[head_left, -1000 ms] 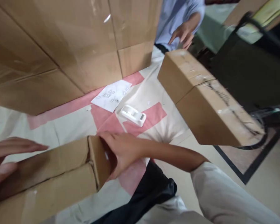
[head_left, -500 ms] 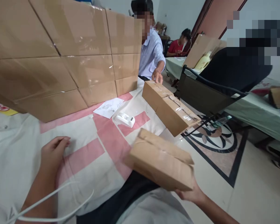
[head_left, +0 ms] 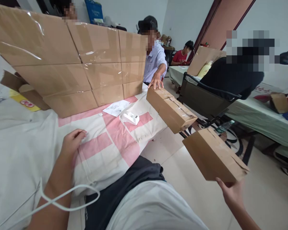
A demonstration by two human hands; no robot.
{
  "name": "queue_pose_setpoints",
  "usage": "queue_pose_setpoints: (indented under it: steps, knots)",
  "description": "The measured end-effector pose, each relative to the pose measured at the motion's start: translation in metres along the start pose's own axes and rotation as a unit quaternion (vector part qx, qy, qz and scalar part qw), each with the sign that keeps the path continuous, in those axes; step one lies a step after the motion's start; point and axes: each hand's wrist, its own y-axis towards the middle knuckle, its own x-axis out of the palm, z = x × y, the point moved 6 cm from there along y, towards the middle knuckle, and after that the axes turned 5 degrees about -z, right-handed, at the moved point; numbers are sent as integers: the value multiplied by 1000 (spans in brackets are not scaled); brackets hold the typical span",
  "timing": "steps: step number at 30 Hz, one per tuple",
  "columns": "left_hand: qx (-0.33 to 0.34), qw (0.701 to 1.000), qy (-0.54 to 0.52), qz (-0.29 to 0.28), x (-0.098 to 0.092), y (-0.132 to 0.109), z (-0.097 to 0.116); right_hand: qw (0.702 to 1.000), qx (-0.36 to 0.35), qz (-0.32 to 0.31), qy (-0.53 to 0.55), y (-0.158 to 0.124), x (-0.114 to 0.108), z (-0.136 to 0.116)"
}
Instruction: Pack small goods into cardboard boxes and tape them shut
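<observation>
My right hand (head_left: 231,193) grips the near end of a brown cardboard box (head_left: 213,156) from below and holds it over the tiled floor, beyond the table's edge. My left hand (head_left: 73,140) rests on the pink and white tablecloth (head_left: 115,134) with its fingers curled together and nothing visible in them. Farther back, another person's hand (head_left: 157,80) lies with spread fingers on a second cardboard box (head_left: 170,108) at the table's right edge. A white tape dispenser (head_left: 131,118) and a printed paper sheet (head_left: 115,108) lie between the hands.
A wall of stacked, taped cartons (head_left: 86,60) stands at the back left, beside an open carton (head_left: 31,92). A white cable (head_left: 69,207) crosses my left forearm. At right stand a folding chair (head_left: 204,99) with a seated person and a plastic bottle (head_left: 224,126) on the floor.
My right hand has carried the cardboard box rightward, from above my lap to over the floor. My left hand stays on the cloth. The camera view has shifted slightly.
</observation>
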Motion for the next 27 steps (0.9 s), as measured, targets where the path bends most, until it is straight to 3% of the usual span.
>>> queue_pose_setpoints:
  steps: [3, 7, 10, 16, 24, 27]
  knots:
    - [8, 1000, 3, -4, 0, 0, -1, 999, -32, -39, 15, 29, 32, -16]
    - [11, 1000, 0, -12, 1, 2, -2, 999, 4, -38, 14, 54, 57, -11]
    - [16, 1000, 3, -25, 3, 3, -2, 998, 7, -58, 8, 58, 73, -10]
    - [17, 999, 19, -34, 4, 2, 2, 996, -9, -86, 9, 59, 115, -31]
    - [21, 998, 40, -44, 5, -1, 7, 997, -33, -65, -2, 82, 106, -34]
    - [23, 997, 52, -48, 5, -1, 9, 997, -23, -67, 13, 88, 116, -38]
